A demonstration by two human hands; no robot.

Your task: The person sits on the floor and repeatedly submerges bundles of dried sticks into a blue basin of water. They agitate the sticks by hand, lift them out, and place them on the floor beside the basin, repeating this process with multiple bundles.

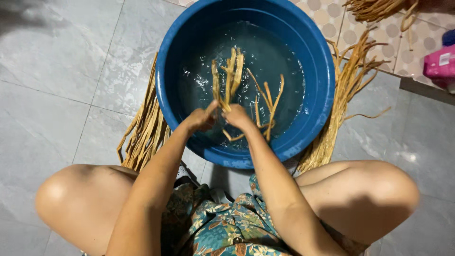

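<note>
Bright overhead light, floor glare, sharp

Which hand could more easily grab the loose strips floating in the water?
Likely the right hand: the loose strips float just right of it in the basin. The left hand sits farther away.

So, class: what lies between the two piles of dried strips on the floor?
In the head view, the blue basin of water sits between the left pile and right pile.
</note>
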